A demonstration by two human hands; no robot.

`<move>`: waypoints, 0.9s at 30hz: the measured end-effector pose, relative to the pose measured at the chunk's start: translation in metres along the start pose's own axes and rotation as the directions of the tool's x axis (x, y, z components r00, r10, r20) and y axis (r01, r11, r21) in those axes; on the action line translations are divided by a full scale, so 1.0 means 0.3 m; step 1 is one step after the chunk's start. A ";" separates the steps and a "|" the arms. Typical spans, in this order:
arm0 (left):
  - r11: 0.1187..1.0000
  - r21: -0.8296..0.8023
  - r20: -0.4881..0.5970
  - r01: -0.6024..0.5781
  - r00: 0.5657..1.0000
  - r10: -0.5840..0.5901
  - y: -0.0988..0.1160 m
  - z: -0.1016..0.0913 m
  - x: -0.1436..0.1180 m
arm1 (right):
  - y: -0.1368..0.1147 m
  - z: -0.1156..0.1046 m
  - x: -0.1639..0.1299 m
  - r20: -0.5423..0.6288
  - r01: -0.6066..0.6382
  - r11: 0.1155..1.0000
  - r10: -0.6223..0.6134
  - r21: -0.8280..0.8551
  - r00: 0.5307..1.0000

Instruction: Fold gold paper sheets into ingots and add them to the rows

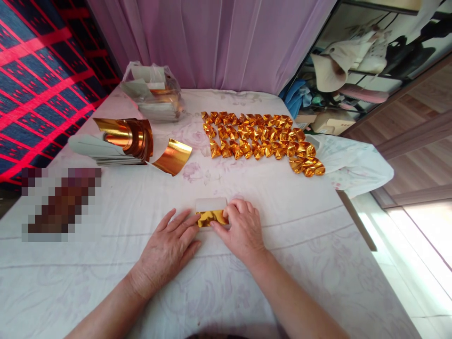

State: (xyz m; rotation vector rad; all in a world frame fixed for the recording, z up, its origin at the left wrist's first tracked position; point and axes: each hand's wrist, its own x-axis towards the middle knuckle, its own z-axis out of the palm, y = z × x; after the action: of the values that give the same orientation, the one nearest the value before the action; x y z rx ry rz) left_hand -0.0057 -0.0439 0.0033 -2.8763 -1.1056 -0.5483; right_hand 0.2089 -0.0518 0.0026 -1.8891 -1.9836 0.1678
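A small sheet of gold foil paper (212,218) lies in front of me, partly folded over, with a strip of its pale back showing along the far side. My left hand (171,247) rests flat with its fingers spread, and its fingertips touch the paper's left end. At the right end, my right hand (243,228) has its fingers curled and its thumb on the near edge, gripping the paper. Beyond my hands, several rows of folded gold paper ingots (254,134) stand on the cloth.
At the left lies a stack of gold foil sheets (116,146), with one loose curved sheet (173,157) beside it. Behind is a clear plastic bag (151,94) of more paper. The patterned tablecloth (226,292) covers the table. A blurred patch hides something at far left. Shelves (363,70) stand at right.
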 end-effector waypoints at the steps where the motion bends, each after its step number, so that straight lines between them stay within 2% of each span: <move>1: 1.000 0.005 -0.004 -0.002 1.000 0.002 0.000 0.001 0.000 | 0.007 -0.001 -0.001 0.006 0.007 1.000 -0.007 0.023 1.000; 12: 1.000 0.004 0.024 0.011 1.000 -0.011 0.002 0.001 -0.003 | 0.097 -0.009 0.008 0.046 0.105 0.959 -0.121 0.264 0.992; 21: 0.992 0.123 0.083 0.021 0.996 -0.032 0.063 0.007 0.019 | 0.107 -0.002 0.011 0.032 0.132 0.955 -0.145 0.265 0.989; 27: 0.994 0.107 0.098 0.032 0.994 -0.042 0.070 0.012 0.026 | 0.109 0.001 0.013 0.021 0.144 0.952 -0.156 0.271 0.988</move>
State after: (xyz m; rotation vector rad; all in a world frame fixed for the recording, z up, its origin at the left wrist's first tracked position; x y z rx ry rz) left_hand 0.0145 -0.0540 0.0049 -2.8255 -1.1658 -0.3382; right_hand 0.2393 -0.0451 -0.0085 -1.5705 -2.0070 0.4151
